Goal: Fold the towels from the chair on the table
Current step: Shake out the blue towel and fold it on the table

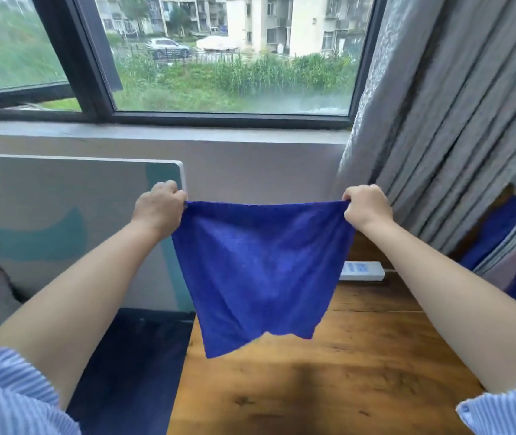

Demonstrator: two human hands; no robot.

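Note:
A blue towel (259, 268) hangs stretched out in the air above the wooden table (344, 372). My left hand (159, 208) pinches its upper left corner and my right hand (365, 205) pinches its upper right corner. The top edge is pulled taut between the two hands, and the lower edge hangs loose just over the table's left part. At the right edge, more towels (507, 243), blue and striped, lie piled on what seems to be the chair, mostly cut off by the frame.
A white power strip (363, 270) lies at the table's back edge, partly behind the towel. A grey curtain (438, 120) hangs at the right, a window above. A white and teal board (62, 221) stands to the left, dark floor beneath it.

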